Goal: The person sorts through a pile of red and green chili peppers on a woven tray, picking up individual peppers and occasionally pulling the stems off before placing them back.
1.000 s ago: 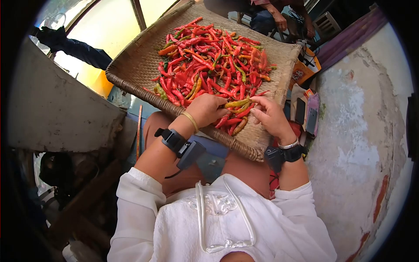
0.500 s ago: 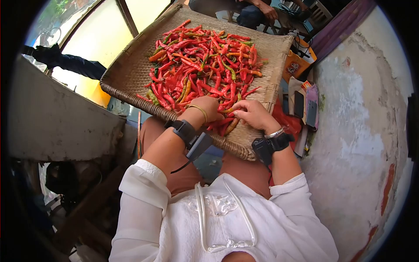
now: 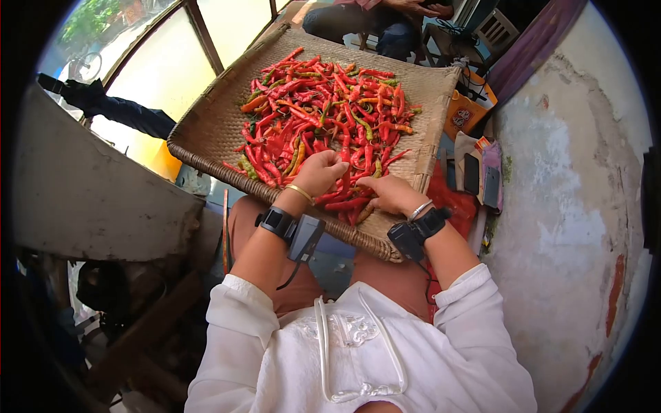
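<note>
A pile of mostly red chili peppers (image 3: 310, 103), some green or orange, lies in a shallow woven basket tray (image 3: 420, 93) above my lap. Over the near part of the pile, my left hand (image 3: 320, 172) is closed, thumb against the curled fingers. A red chili shows at its fingertips. My right hand (image 3: 391, 194) reaches in from the right with bent fingers closed at the chilies; its fingertips are partly hidden. Several red chilies (image 3: 348, 203) and an orange-brown one lie between my hands by the tray's near rim.
Two phones (image 3: 471, 172) and a bag lie right of the tray, beside a worn wall (image 3: 551, 172). An orange box (image 3: 465, 110) stands behind them. Another person's hands (image 3: 420, 8) show at the top. A dark folded umbrella (image 3: 117, 107) is at left.
My left hand has lifted from among the chilies and turned, its thumb now visible. My right hand has tipped fingers-down and moved slightly lower. The view has shifted slightly.
</note>
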Tool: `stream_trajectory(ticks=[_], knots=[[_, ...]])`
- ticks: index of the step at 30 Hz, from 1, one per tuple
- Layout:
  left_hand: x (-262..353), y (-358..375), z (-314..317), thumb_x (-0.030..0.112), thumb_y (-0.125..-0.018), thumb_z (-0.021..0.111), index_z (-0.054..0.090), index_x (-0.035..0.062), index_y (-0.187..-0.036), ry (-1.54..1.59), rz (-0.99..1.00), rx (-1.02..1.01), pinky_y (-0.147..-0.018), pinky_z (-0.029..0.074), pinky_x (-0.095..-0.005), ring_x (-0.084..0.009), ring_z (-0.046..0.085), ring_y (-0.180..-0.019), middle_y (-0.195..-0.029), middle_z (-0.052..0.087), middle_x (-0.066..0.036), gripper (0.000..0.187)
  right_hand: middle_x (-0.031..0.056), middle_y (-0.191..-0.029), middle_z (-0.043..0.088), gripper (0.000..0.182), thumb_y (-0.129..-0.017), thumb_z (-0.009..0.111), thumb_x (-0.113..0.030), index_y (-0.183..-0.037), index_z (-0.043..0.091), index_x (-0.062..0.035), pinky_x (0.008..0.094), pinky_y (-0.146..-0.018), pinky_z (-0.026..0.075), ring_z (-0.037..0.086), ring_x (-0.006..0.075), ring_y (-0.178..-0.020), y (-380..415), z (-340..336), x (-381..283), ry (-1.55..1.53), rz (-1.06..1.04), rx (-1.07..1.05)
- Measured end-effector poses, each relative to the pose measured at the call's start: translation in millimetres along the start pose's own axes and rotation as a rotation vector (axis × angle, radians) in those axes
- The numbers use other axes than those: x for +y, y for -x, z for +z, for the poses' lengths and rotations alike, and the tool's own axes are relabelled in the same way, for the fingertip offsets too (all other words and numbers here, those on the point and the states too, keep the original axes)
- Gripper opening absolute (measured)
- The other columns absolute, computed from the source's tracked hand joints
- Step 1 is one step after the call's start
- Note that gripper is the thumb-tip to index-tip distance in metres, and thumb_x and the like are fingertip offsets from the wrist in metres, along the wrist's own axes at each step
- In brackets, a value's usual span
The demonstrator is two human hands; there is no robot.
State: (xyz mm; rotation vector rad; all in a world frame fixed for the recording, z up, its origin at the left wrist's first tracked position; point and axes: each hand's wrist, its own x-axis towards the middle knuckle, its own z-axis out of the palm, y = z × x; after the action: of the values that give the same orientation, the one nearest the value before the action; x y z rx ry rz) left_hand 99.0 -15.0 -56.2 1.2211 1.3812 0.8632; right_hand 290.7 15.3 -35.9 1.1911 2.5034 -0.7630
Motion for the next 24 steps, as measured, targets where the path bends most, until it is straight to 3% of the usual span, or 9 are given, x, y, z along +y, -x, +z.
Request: stream_trajectory(ticks=[3,8,11,14,16,18,19,21,24], knots=[[-1,5,-3,0.023,-0.082,0.059,0.051,0.01,-0.079,0.494,-0.06,0.107,-0.039,0.036,-0.0163,-0.0037,0.046,-0.044,-0.058,0.048,0.004,0.015,0.0148,-0.099,0.059,0.041,-0.072,0.061,-0.016,-0.112,0.051,-0.0134,0.0394,-0.081,0.043,0.055,0.0319,-0.095,-5,5,1,0.047,-0.01,-0.002],[-9,0,-5,0.021,-0.081,0.06,0.055,0.0074,-0.087,0.543,-0.104,0.21,-0.039,0.035,-0.0162,-0.0032,0.044,-0.045,-0.063,0.051,0.005,0.016,0.0136,-0.083,0.061,0.022,-0.07,0.062,-0.02,-0.089,0.058,-0.0091,0.0398,-0.072,0.045,0.057,0.031,-0.085,-4,4,3,0.186,-0.044,0.082],[-8,0,-8,0.014,-0.08,0.061,0.056,0.0037,-0.1,0.556,-0.079,0.171,-0.041,0.036,-0.0171,-0.0035,0.046,-0.049,-0.069,0.055,0.003,0.024,0.0128,-0.074,0.06,0.017,-0.069,0.062,-0.022,-0.075,0.059,-0.0058,0.0371,-0.066,0.045,0.058,0.0287,-0.074,3,-4,8,-0.042,-0.068,0.265],[-1,0,-7,0.01,-0.079,0.061,0.056,0.0019,-0.1,0.512,-0.052,0.179,-0.042,0.038,-0.0181,-0.0042,0.046,-0.049,-0.071,0.057,0.001,0.024,0.0125,-0.072,0.061,0.017,-0.07,0.061,-0.021,-0.075,0.061,-0.0044,0.0356,-0.065,0.045,0.059,0.0269,-0.071,8,-28,11,-0.22,-0.089,0.314],[-2,-1,-6,0.007,-0.078,0.061,0.056,0.0004,-0.1,0.51,-0.058,0.191,-0.044,0.039,-0.0185,-0.0048,0.047,-0.049,-0.072,0.058,0.0,0.024,0.0086,-0.064,0.06,0.015,-0.073,0.06,-0.017,-0.077,0.063,-0.0033,0.031,-0.057,0.045,0.059,0.0184,-0.063,7,-52,7,-0.381,-0.038,0.266],[-8,-3,-6,0.013,-0.079,0.06,0.056,0.0058,-0.103,0.419,-0.054,0.136,-0.045,0.039,-0.0174,-0.0037,0.046,-0.051,-0.071,0.056,0.004,0.026,0.0041,-0.065,0.058,0.017,-0.077,0.059,-0.016,-0.085,0.062,-0.0006,0.0253,-0.052,0.043,0.056,0.0123,-0.062,-1,-78,7,-0.601,-0.011,0.255],[-8,-3,-6,0.013,-0.079,0.06,0.056,0.0058,-0.103,0.418,-0.055,0.137,-0.045,0.039,-0.0174,-0.0037,0.046,-0.051,-0.071,0.056,0.004,0.026,0.0041,-0.065,0.058,0.017,-0.077,0.059,-0.016,-0.085,0.062,-0.0006,0.0253,-0.052,0.043,0.056,0.0123,-0.062,-5,-88,4,-0.602,-0.012,0.254],[-10,-3,-4,0.012,-0.079,0.06,0.056,0.0054,-0.102,0.427,-0.034,0.168,-0.045,0.039,-0.0176,-0.0037,0.046,-0.051,-0.071,0.057,0.003,0.024,0.0023,-0.07,0.057,0.027,-0.08,0.058,-0.016,-0.099,0.057,0.0028,0.0213,-0.05,0.043,0.055,0.0094,-0.063,-12,-100,-3,-1.138,-0.135,0.503],[-18,-8,-3,0.012,-0.079,0.06,0.056,0.0055,-0.099,0.439,0.015,0.165,-0.044,0.039,-0.0176,-0.0036,0.046,-0.051,-0.072,0.057,0.004,0.021,0.0031,-0.076,0.058,0.039,-0.081,0.059,-0.019,-0.111,0.051,0.0043,0.0214,-0.052,0.044,0.055,0.0095,-0.065,-33,-81,-2,-0.983,-0.076,0.597]])
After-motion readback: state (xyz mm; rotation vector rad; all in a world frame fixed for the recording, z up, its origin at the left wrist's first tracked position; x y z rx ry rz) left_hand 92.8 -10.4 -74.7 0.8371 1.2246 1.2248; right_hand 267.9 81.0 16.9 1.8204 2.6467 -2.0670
